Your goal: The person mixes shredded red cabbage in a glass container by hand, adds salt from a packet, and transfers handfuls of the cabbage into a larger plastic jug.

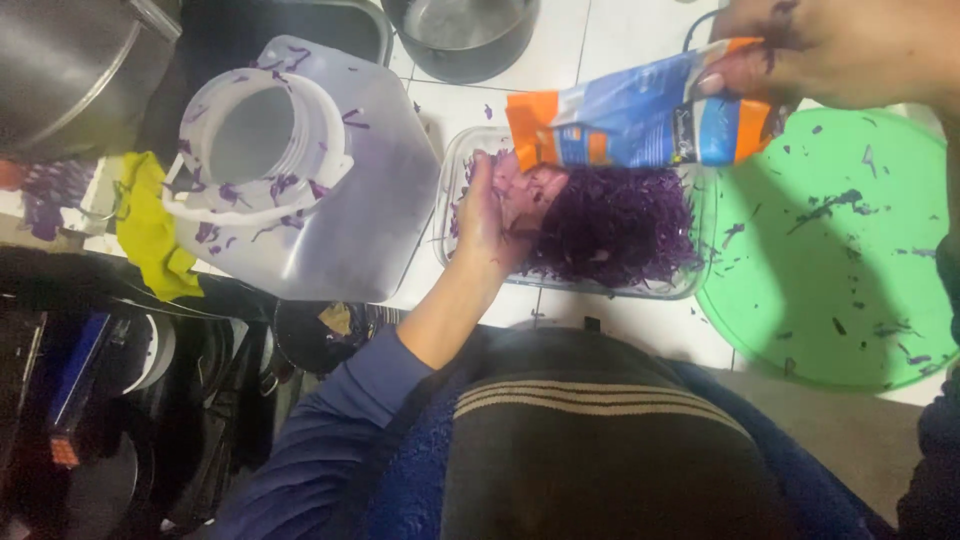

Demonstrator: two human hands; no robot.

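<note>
The striped top (600,440) sits closest to the cam. The left hand (500,205) is cupped open over the cabbage (620,225) in the clear tray (455,165). The right hand (830,50) pinches a tipped packet (640,120) w/ fingers tight. Too much may pour out, or miss the palm & spill. Jug (300,170) sits close.

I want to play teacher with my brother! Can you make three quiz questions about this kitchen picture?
1. True or false: the right hand holds an orange and blue packet.
2. What fills the clear tray under the left hand?
A. rice
B. shredded purple cabbage
C. noodles
3. What colour is the round board beside the tray?

Key: 1 true; 2 B; 3 green.
</note>
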